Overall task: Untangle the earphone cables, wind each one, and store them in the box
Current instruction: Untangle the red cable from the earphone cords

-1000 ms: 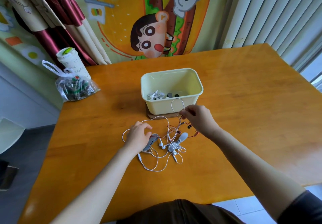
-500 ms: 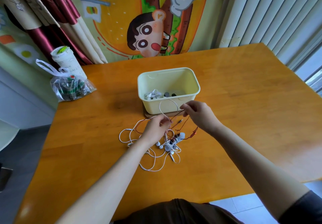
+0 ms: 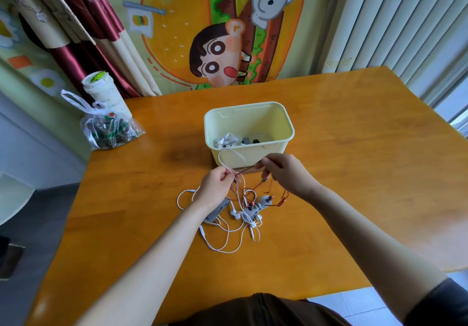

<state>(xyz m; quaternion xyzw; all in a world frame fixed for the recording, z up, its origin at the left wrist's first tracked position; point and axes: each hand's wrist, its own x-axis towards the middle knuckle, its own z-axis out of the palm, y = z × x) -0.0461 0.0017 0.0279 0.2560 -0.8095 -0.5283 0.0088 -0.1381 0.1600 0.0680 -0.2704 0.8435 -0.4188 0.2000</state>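
The left hand (image 3: 215, 186) pinched a thin white earphone cable (image 3: 219, 159) and a thin dark red earphone cable (image 3: 247, 171) between thumb and fingertips. The right hand (image 3: 286, 173) pinched the red strand close by, the short length between them drawn nearly taut. A second earlier the left hand had lain on the heap, pinning it down. It had since lifted to meet the right, so the work had probably passed from steadying to teasing one lead free. A white loop stood up from the left pinch, in front of the cream plastic box (image 3: 288, 125). The tangle of white and red earphones (image 3: 243, 209) lay on the orange wooden table (image 3: 354, 148) just below both hands, strands trailing up to the grips. The wound white earphones (image 3: 226, 141) already lay inside the box.
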